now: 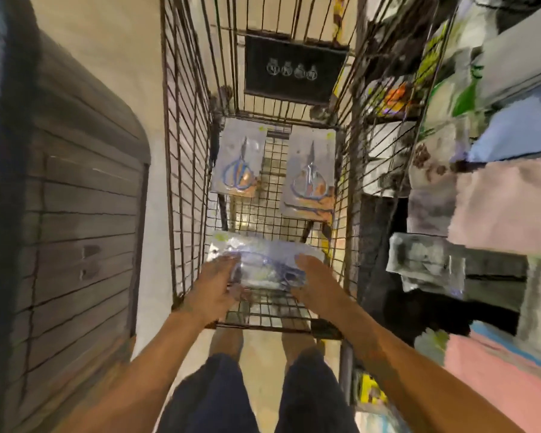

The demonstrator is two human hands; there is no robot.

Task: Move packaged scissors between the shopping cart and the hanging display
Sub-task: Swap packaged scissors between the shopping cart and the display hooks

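I look straight down into a wire shopping cart. A pack of scissors in shiny plastic lies across the near end of the cart. My left hand grips its left edge and my right hand grips its right edge. Two more scissors packs lie flat on the cart floor further away, one at the left and one at the right, blades pointing away from me.
A dark card with small round items hangs on the cart's far wall. Hanging goods and packets crowd the right side. A grey shuttered surface fills the left. My legs stand behind the cart.
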